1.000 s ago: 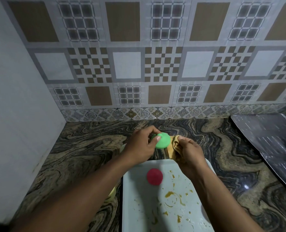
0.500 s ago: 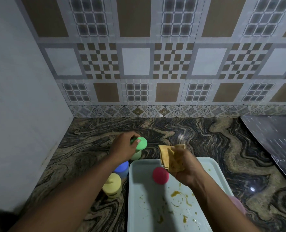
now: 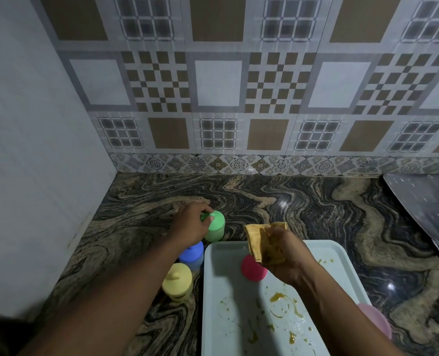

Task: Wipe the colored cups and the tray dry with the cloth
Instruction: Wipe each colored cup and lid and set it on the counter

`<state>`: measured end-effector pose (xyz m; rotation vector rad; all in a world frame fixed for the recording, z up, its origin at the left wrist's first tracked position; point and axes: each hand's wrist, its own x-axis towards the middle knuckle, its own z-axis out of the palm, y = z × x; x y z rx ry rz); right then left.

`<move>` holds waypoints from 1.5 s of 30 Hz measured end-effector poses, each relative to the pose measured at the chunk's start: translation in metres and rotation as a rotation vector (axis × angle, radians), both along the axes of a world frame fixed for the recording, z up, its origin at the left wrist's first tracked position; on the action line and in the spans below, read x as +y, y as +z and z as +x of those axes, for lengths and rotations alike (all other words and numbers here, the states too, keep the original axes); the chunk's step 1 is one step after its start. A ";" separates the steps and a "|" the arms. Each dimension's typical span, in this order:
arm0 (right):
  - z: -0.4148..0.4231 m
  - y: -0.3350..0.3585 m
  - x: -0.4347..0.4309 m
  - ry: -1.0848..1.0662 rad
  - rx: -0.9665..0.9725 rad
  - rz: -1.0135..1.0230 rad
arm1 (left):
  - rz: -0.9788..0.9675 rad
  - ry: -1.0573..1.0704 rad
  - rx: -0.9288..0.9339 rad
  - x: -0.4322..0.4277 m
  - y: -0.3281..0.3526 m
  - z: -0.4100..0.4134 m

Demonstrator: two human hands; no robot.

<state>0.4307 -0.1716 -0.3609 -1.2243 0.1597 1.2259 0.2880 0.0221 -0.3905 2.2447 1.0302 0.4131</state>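
Note:
A green cup (image 3: 216,225) stands upside down on the marble counter, left of the tray's far corner, and my left hand (image 3: 190,225) grips its side and handle. A blue cup (image 3: 192,255) and a yellow cup (image 3: 177,280) stand upside down in a row nearer to me. My right hand (image 3: 282,254) holds a crumpled yellow cloth (image 3: 258,237) above the far end of the pale tray (image 3: 214,291). A red cup (image 3: 251,269) sits upside down on the tray, partly hidden by that hand. Orange-yellow stains dot the tray's surface.
A plain white wall (image 3: 33,176) closes the left side and a patterned tiled wall (image 3: 239,98) the back. A dark metal sheet (image 3: 429,209) lies at the right. A pink object (image 3: 377,322) peeks out beside the tray's right edge.
My left hand carried the green cup away from the cloth and set it down on the counter beside the blue cup. My right hand, with the cloth, came over the tray near the red cup.

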 end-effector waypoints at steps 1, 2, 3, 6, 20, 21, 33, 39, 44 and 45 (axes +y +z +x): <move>-0.001 0.000 0.000 0.003 -0.006 -0.003 | -0.001 -0.001 0.002 0.000 0.000 0.001; -0.002 0.001 0.001 0.003 -0.007 -0.004 | 0.003 -0.006 0.007 0.000 0.000 0.001; -0.003 0.003 0.001 0.007 -0.003 0.000 | 0.013 -0.016 0.014 -0.001 0.001 0.001; -0.008 0.011 0.000 0.018 0.022 0.021 | 0.033 -0.030 0.035 -0.003 0.004 0.002; -0.008 0.010 -0.002 0.020 0.064 0.029 | 0.029 -0.056 0.131 -0.009 0.010 0.012; -0.009 0.009 -0.001 0.029 0.068 0.025 | 0.022 -0.056 0.133 -0.010 0.010 0.012; -0.023 0.023 0.007 0.032 0.065 -0.002 | -0.047 -0.046 0.224 -0.009 0.013 0.017; -0.011 0.016 0.007 0.030 0.042 0.011 | -0.103 -0.077 0.262 -0.007 0.021 0.020; -0.004 0.029 -0.006 -0.007 -0.052 0.018 | -0.080 -0.118 0.232 -0.025 0.041 0.027; -0.001 0.030 -0.012 -0.033 -0.078 0.005 | -0.048 -0.138 0.215 -0.032 0.047 0.029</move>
